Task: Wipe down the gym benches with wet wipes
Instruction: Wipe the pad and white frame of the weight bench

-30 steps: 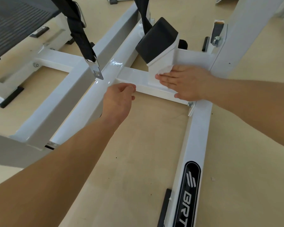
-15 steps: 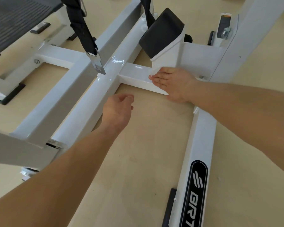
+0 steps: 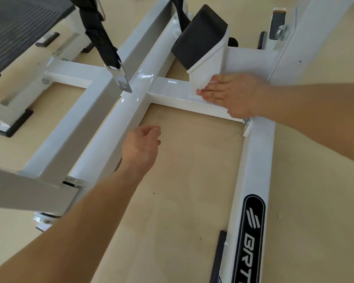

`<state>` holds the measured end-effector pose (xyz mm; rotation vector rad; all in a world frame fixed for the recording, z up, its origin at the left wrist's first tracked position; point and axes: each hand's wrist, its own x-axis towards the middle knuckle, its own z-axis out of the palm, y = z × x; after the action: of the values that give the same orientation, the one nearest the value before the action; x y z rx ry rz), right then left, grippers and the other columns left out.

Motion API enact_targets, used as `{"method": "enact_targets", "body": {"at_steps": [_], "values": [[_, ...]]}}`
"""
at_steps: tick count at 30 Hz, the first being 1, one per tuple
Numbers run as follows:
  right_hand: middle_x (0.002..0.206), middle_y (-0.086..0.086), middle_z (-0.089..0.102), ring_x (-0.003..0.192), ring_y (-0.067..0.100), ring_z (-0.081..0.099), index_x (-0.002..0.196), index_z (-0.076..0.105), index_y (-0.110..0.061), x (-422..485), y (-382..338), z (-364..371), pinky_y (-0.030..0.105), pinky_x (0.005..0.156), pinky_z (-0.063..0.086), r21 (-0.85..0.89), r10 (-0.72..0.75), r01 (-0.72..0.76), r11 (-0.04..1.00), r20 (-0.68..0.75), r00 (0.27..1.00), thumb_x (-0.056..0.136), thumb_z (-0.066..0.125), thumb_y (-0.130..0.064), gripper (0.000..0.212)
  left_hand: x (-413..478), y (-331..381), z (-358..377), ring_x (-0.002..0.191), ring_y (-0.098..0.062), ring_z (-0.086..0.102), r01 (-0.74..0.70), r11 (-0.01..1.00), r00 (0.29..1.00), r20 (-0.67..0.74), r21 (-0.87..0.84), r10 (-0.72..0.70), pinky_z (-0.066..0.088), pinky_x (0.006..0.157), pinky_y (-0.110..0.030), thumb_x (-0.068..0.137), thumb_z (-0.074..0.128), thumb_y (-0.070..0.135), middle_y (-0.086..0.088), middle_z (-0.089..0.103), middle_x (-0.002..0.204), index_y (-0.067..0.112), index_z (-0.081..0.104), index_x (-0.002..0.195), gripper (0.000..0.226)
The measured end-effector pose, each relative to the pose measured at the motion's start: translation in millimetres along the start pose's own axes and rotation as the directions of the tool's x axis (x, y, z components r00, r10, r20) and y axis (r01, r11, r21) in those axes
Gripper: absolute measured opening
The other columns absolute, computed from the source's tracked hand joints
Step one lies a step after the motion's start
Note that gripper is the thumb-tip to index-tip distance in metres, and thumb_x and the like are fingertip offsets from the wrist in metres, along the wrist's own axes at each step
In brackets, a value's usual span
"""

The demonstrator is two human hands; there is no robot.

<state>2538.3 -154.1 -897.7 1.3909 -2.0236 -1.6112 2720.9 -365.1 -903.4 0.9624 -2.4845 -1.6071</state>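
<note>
The white steel frame of a gym bench (image 3: pixel 114 127) lies low over the floor. Its crossbar (image 3: pixel 172 90) runs right from the long centre beam. My right hand (image 3: pixel 231 94) lies flat on the crossbar's right end with straight fingers, pressing a white wet wipe (image 3: pixel 200 85) against the bar and the foot of the upright bracket. Only the wipe's edge shows past my fingertips. My left hand (image 3: pixel 141 148) hovers above the floor beside the centre beam, its fingers loosely curled and holding nothing.
A black pad (image 3: pixel 196 35) tops the bracket behind my right hand. A black strap with a metal buckle (image 3: pixel 119 76) hangs over the beam. A side rail with a black logo (image 3: pixel 251 221) runs toward me at right. A dark mesh platform (image 3: pixel 18 23) stands far left.
My left hand has come off the crossbar and drawn back toward me, over the floor. My right hand keeps the wipe pressed on the crossbar's right end, with only a small shift.
</note>
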Motion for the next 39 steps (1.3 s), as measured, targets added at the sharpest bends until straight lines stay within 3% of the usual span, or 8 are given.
{"method": "enact_targets", "body": {"at_steps": [5,11,15,21,24,30,35,39], "values": [[0.157,0.013,-0.034,0.152,0.027,-0.021,0.149,-0.027,-0.004,-7,12,-5,0.048,0.123,-0.014,-0.053,0.075,-0.079,0.995,-0.064,0.995,0.104,0.012,-0.038,0.069,-2,10,0,0.094,-0.021,0.070,-0.030,1.000,0.999,0.017,0.007,0.030,0.057,0.090,-0.047,0.096,0.051,0.030,0.010,0.071,0.097,0.020,0.070,0.098,0.022],[0.155,0.018,-0.035,0.152,0.030,-0.021,0.149,-0.026,0.001,-25,40,-10,0.047,0.123,-0.014,-0.070,0.138,-0.155,0.985,-0.205,0.969,0.101,0.005,-0.035,0.068,-3,20,1,0.096,-0.018,0.069,0.001,0.999,1.000,-0.023,-0.033,-0.002,0.056,0.093,-0.046,0.098,0.050,0.029,0.007,0.071,0.096,0.023,0.071,0.107,0.023],[0.157,0.014,-0.035,0.152,0.026,-0.021,0.147,-0.029,-0.002,-32,40,2,0.046,0.125,-0.008,0.046,0.151,-0.145,0.988,-0.170,0.974,0.102,0.008,-0.033,0.067,-7,29,11,0.088,-0.023,0.068,-0.049,0.999,0.998,0.026,0.020,0.049,0.056,0.090,-0.050,0.097,0.049,0.027,0.002,0.071,0.095,0.014,0.066,0.088,0.023],[0.161,0.014,-0.028,0.153,0.027,-0.019,0.152,-0.023,-0.003,-32,36,6,0.046,0.123,-0.013,0.008,0.149,-0.150,0.989,-0.143,0.978,0.101,0.012,-0.033,0.069,-10,21,17,0.094,-0.027,0.069,-0.031,1.000,0.998,0.046,0.006,0.030,0.057,0.090,-0.049,0.095,0.051,0.031,-0.001,0.073,0.100,0.015,0.071,0.099,0.026],[0.163,0.012,-0.023,0.153,0.027,-0.017,0.155,-0.017,-0.006,-16,32,-6,0.047,0.122,-0.014,-0.002,0.111,-0.112,0.994,-0.122,0.986,0.102,0.021,-0.039,0.073,-14,18,15,0.097,-0.025,0.069,-0.021,1.000,0.998,0.064,0.015,0.020,0.057,0.091,-0.049,0.094,0.051,0.031,0.001,0.072,0.101,0.018,0.071,0.091,0.024],[0.167,0.005,-0.014,0.154,0.021,-0.013,0.160,-0.002,-0.015,24,15,-31,0.043,0.121,-0.014,0.138,0.047,-0.047,0.989,0.000,0.999,0.104,0.027,-0.046,0.071,-12,23,8,0.082,-0.022,0.061,-0.080,0.996,0.995,0.064,0.035,0.077,0.056,0.085,-0.047,0.095,0.049,0.030,0.002,0.061,0.088,0.026,0.055,0.087,0.010],[0.168,0.006,0.010,0.155,0.021,0.007,0.156,0.030,-0.015,0,23,-22,0.038,0.124,0.002,0.153,0.017,0.000,0.988,-0.105,0.994,0.105,0.045,-0.025,0.054,-9,21,6,0.078,-0.014,0.051,-0.112,0.993,0.991,0.083,0.030,0.109,0.046,0.072,-0.036,0.091,0.047,0.028,0.004,0.055,0.085,0.028,0.052,0.086,0.007],[0.140,0.007,0.055,0.135,0.026,0.045,0.130,0.060,-0.012,-15,32,-19,0.040,0.114,0.039,0.266,0.067,-0.016,0.964,-0.183,0.981,0.095,0.059,-0.007,0.035,-11,21,11,0.085,-0.017,0.064,-0.052,0.999,0.995,0.085,0.014,0.051,0.056,0.084,-0.043,0.094,0.051,0.030,0.005,0.068,0.095,0.020,0.062,0.088,0.016]]}}
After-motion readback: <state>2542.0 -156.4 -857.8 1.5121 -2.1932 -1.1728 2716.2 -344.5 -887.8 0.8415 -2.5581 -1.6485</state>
